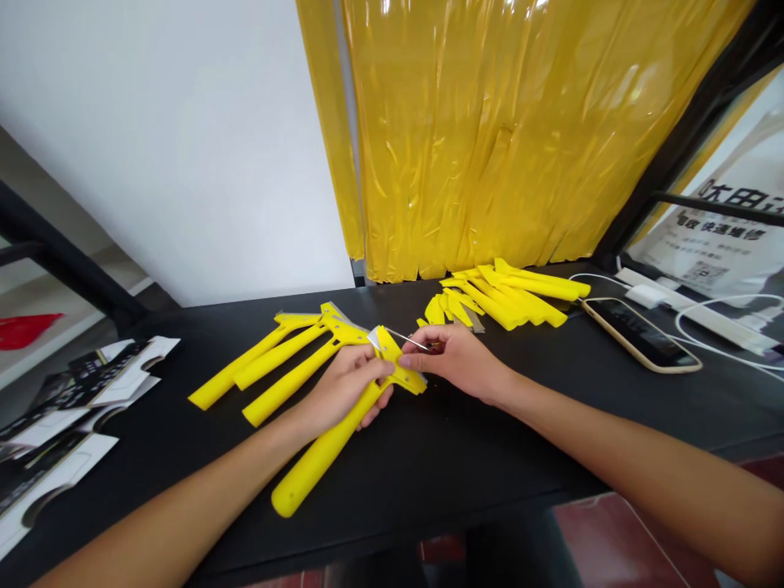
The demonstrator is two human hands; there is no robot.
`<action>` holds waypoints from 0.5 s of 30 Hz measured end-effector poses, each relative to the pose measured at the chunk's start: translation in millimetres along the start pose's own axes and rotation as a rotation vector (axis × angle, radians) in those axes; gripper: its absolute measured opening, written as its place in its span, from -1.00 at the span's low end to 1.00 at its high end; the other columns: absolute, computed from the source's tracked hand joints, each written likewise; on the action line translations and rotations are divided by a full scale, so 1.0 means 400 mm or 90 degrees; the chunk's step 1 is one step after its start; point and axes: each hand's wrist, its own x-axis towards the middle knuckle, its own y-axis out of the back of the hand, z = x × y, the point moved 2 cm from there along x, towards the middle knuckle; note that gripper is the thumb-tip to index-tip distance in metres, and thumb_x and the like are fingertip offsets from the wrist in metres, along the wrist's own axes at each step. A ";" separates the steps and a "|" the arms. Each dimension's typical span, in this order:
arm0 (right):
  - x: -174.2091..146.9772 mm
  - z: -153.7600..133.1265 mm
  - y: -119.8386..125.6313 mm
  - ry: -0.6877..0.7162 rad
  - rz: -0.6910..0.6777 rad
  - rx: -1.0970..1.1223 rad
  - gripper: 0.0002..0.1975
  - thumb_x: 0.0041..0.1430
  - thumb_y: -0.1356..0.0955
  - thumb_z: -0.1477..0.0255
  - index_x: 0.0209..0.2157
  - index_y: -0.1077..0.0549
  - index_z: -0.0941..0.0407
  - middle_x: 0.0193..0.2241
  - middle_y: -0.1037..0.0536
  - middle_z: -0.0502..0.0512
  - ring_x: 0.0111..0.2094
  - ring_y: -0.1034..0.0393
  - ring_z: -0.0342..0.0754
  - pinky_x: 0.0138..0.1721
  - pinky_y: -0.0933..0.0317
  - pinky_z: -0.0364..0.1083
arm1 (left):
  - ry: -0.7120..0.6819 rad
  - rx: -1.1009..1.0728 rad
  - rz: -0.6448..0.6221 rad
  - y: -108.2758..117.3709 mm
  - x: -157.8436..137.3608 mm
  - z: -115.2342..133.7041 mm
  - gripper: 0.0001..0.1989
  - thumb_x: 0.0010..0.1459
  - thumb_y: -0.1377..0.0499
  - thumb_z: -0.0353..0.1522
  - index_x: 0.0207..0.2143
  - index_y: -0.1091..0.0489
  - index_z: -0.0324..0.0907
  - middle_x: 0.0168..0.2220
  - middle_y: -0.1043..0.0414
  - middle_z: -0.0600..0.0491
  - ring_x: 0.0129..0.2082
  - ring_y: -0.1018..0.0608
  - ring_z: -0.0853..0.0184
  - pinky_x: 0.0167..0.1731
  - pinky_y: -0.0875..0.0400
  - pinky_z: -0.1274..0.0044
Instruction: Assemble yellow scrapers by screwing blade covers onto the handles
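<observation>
My left hand (349, 384) is closed round the neck of a yellow scraper (331, 449), whose long handle slants down toward the table's front edge. The scraper's head, with a metal edge, is turned up to the right. Between the fingers of my right hand (456, 359) is a thin metal rod (407, 340) that looks like a hex key. Its fingertips are at the scraper head; their exact contact is partly hidden. Left of my hands lie several yellow scrapers (287, 388) with heads attached. Behind my right hand are a pile of yellow handles (508, 298) and small yellow head plates (453, 306).
A phone (640, 335) lies at the right, with a white power strip (692, 306) and cables beyond it. Printed card sleeves (79, 408) are stacked at the left of the black table (490, 457). Yellow plastic curtain strips (490, 147) and a white panel (184, 147) stand behind.
</observation>
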 end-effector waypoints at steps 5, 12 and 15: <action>-0.002 -0.005 -0.002 0.001 -0.010 0.030 -0.71 0.01 -0.51 0.20 -0.32 -0.56 0.11 -0.35 -0.57 0.02 -0.34 -0.40 -0.10 -0.27 -0.27 -0.10 | -0.003 -0.004 -0.005 0.000 0.001 -0.001 -0.71 0.26 -0.12 -0.19 -0.42 -0.32 -0.22 -0.63 -0.39 0.09 -0.78 -0.36 0.44 -0.82 -0.18 0.64; -0.004 -0.014 0.005 -0.013 0.005 0.015 -0.73 0.01 -0.51 0.23 -0.33 -0.55 0.13 -0.38 -0.55 0.02 -0.37 -0.36 -0.11 -0.30 -0.24 -0.11 | 0.021 0.001 0.031 -0.005 0.007 -0.001 -0.49 0.32 0.01 -0.06 -0.54 -0.33 -0.22 -0.69 -0.34 0.07 -0.82 -0.34 0.41 -0.85 -0.17 0.61; -0.006 -0.013 0.007 -0.010 -0.001 0.018 -0.73 0.02 -0.51 0.24 -0.32 -0.56 0.13 -0.36 -0.56 0.03 -0.35 -0.37 -0.10 -0.29 -0.23 -0.11 | 0.024 0.013 0.032 -0.008 0.005 0.006 -0.46 0.34 0.04 -0.08 -0.57 -0.33 -0.23 -0.71 -0.33 0.07 -0.83 -0.34 0.41 -0.85 -0.17 0.61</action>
